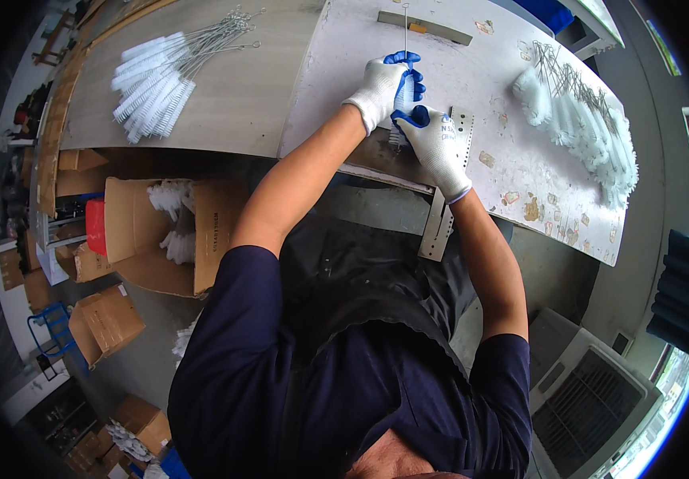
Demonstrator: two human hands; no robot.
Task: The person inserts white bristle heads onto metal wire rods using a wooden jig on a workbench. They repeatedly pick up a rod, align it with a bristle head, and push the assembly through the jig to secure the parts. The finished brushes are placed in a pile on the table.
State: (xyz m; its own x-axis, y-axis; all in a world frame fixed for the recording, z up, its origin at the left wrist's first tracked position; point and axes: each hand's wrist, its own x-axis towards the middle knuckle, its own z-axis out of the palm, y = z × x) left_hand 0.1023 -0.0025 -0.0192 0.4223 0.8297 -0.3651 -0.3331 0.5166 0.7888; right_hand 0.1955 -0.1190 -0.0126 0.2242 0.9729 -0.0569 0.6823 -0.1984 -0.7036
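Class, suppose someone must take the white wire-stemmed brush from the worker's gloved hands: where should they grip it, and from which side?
Probably the bare wire stem, coming from the far side of the table. The left hand and right hand are at the bristles, whereas the stem sticks out past the left hand, pointing away, looped at its tip.

I can see white knit on the left glove (379, 86) and right glove (438, 149), both with blue-coated fingers, the right showing small blue print and a purplish cuff edge. The navy top (344, 391) has 2 short sleeves (228, 319); a black apron-like garment (352, 279) sits in front.
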